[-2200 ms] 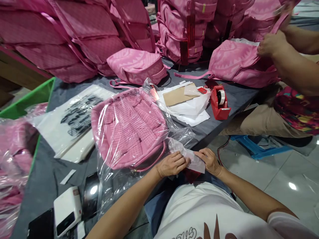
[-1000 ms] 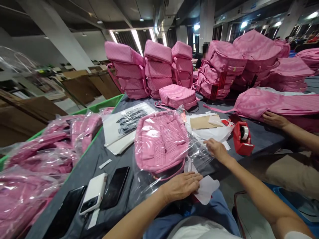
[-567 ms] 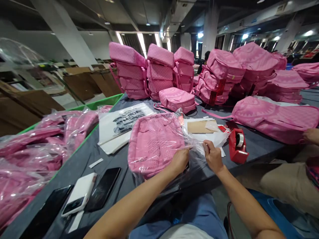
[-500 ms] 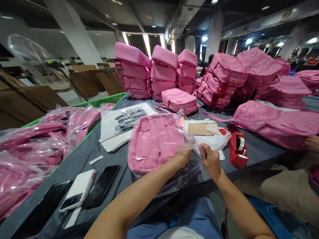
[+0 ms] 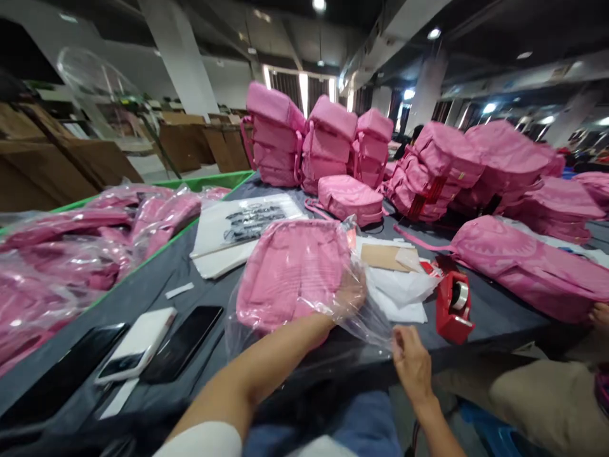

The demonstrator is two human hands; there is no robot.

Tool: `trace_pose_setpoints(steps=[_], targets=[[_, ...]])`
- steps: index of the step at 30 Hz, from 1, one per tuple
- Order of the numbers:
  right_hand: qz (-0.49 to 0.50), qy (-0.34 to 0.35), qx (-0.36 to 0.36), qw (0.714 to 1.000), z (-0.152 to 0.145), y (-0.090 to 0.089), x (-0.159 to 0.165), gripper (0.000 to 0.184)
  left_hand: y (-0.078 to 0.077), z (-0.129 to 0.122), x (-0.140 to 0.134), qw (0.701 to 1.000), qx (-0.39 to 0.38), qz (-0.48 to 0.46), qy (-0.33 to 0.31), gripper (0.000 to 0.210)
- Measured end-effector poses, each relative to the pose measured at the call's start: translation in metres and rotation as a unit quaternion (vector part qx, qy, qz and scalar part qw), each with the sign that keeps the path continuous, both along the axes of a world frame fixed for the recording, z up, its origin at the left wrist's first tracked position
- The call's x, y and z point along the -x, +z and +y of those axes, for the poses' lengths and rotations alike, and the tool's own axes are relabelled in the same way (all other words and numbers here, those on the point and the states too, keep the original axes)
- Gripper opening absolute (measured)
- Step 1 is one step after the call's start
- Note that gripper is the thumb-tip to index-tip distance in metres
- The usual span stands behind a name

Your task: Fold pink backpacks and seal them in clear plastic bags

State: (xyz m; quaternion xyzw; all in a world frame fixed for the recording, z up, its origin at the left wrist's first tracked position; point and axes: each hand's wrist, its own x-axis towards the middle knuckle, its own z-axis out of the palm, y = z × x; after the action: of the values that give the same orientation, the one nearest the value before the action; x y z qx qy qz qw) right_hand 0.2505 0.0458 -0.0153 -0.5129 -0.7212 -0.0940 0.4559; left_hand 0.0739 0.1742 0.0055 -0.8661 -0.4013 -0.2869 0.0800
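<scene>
A pink backpack [image 5: 292, 270] lies straps-side up inside a clear plastic bag [image 5: 368, 330] in front of me. My left hand [image 5: 351, 291] reaches into the bag's opening at the backpack's right side. Plastic and blur obscure its fingers, so whether they grip the backpack cannot be made out. Off the table's front edge, my right hand [image 5: 410, 358] is closed in a pinch on the rim of the plastic bag, which stretches taut between the two hands.
A red tape dispenser [image 5: 454, 308] stands right, beside white paper [image 5: 399, 295]. Phones [image 5: 183, 343] and a white device [image 5: 137, 346] lie left. Bagged backpacks fill a green-edged bin [image 5: 190, 225]. Stacked pink backpacks [image 5: 276, 136] line the back. Another person's hand [image 5: 600, 314] shows far right.
My left hand has pushed into the bag beside the backpack. My right hand has drawn the bag's rim down and toward me. The camera view has shifted slightly.
</scene>
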Motion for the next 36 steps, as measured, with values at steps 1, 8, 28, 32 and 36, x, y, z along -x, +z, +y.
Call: trace_pose_setpoints(steps=[1,8,28,32,36], targets=[[0.013,-0.011,0.018,1.000,-0.005,-0.012,-0.007,0.021,-0.014,-0.033,0.009,1.000,0.017,0.013,-0.016,0.033],[0.135,-0.044,0.155,0.978,-0.056,-0.069,-0.001,0.023,-0.043,-0.230,0.121,0.985,-0.169,-0.020,0.036,0.033],[0.283,-0.068,0.246,0.924,-0.057,-0.035,-0.017,0.058,-0.098,-0.293,0.228,0.662,0.093,-0.513,0.539,0.039],[0.149,-0.056,0.215,0.964,-0.078,-0.032,-0.031,0.052,-0.107,-0.315,0.234,0.691,0.229,-0.468,0.501,0.049],[0.073,-0.015,0.190,0.979,-0.098,-0.026,-0.053,0.047,-0.128,-0.337,0.265,0.701,0.331,-0.448,0.445,0.044]])
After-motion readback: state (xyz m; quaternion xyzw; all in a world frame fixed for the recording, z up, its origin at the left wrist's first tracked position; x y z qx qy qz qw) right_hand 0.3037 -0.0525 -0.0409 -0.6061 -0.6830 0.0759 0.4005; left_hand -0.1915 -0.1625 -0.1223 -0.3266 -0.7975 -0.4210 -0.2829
